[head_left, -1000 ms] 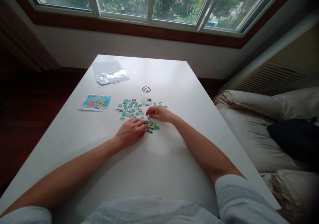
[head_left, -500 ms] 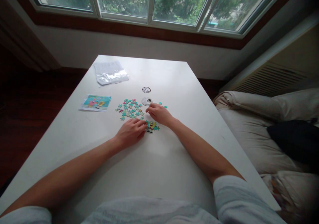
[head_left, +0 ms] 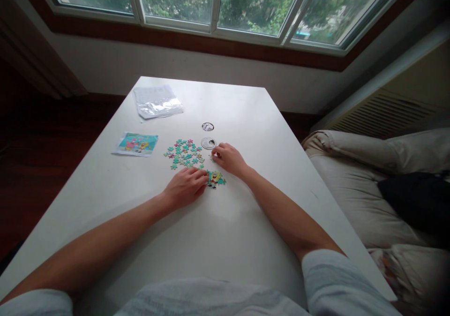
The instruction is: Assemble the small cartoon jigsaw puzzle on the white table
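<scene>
A small joined section of jigsaw puzzle (head_left: pixel 215 179) with a yellow cartoon figure lies flat on the white table. At its left edge rests my left hand (head_left: pixel 187 184), fingers bent together and touching it. My right hand (head_left: pixel 228 159) is just above and to the right of that section, thumb and fingers pinched around a small puzzle piece (head_left: pixel 213 158), mostly hidden by the fingertips. Loose turquoise, pink and green puzzle pieces (head_left: pixel 184 153) are spread beyond my left hand.
A printed picture (head_left: pixel 138 143) lies left of the loose pieces, with a clear plastic bag and papers (head_left: pixel 158 102) farther back. Two round marked discs or openings, one (head_left: pixel 208 143) nearer and one (head_left: pixel 207 126) farther, are at the table's middle. A beige sofa (head_left: pixel 344 189) stands at the right.
My right hand has shifted slightly right, its fingers now drawn into a pinch. It covers the few pieces that showed behind it before. My left hand stays at the puzzle section's edge.
</scene>
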Available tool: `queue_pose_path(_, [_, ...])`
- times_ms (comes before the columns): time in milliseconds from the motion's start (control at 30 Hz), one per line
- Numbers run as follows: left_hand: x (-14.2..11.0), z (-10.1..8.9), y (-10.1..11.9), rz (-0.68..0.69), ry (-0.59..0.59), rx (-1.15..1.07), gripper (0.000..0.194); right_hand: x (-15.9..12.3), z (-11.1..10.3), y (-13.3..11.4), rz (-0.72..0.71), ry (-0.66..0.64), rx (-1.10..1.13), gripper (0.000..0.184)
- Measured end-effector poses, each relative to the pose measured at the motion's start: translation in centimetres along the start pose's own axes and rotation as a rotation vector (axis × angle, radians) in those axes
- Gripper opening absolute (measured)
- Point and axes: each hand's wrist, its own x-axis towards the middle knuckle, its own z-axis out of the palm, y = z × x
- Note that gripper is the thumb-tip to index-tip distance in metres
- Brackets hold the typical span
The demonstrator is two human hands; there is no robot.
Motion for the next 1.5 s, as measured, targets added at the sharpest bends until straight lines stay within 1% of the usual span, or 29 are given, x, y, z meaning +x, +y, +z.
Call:
queue_pose_path(167, [0.0, 0.0, 0.0, 0.002, 0.005, -0.001, 0.023, 0.0, 0.1, 0.2, 0.020, 0.061, 0.017, 0.023])
queue_pose_path(267, [0.0, 0.0, 0.0, 0.003, 0.006, -0.002, 0.023, 0.1, 0.3, 0.0, 0.019, 0.048, -0.001, 0.021])
queue_pose_path(367, [0.1, 0.1, 0.0, -0.002, 0.008, -0.006, 0.022, 0.2, 0.6, -0.8, 0.009, 0.029, -0.040, 0.019])
queue_pose_path(467, [0.1, 0.2, 0.1, -0.011, 0.008, -0.013, 0.022, 0.3, 0.8, -2.0, -0.005, 0.040, -0.113, 0.021])
queue_pose_path(567, [0.2, 0.2, 0.1, -0.012, 0.007, -0.011, 0.021, 0.4, 1.0, -2.7, -0.012, 0.040, -0.146, 0.022])
queue_pose_path(667, [0.2, 0.1, 0.1, -0.006, 0.007, -0.002, 0.020, 0.4, 1.1, -2.6, 0.010, 0.057, -0.099, 0.019])
queue_pose_path(767, [0.2, 0.1, 0.2, -0.006, 0.006, 0.004, 0.021, 0.4, 1.2, -2.4, -0.002, 0.086, -0.056, 0.025])
queue_pose_path(900, [0.2, 0.1, 0.2, -0.009, 0.013, -0.002, 0.020, 0.5, 1.3, -2.6, -0.041, 0.050, -0.060, 0.020])
queue_pose_path(1100, [0.2, 0.1, 0.1, -0.006, 0.015, -0.004, 0.021, 0.6, 1.1, -2.8, -0.030, 0.055, -0.061, 0.024])
queue_pose_path(1233, [0.2, 0.0, 0.1, -0.007, 0.004, 0.002, 0.021, 0.4, 1.1, -2.5, -0.028, 0.071, -0.045, 0.021])
queue_pose_path(1300, [0.2, 0.0, 0.2, -0.005, 0.005, 0.000, 0.020, 0.3, 1.1, -2.5, -0.023, 0.060, -0.045, 0.023])
queue_pose_path(1500, [0.2, 0.1, 0.1, -0.007, 0.012, -0.008, 0.021, 0.3, 0.8, -2.8, -0.029, 0.036, -0.087, 0.020])
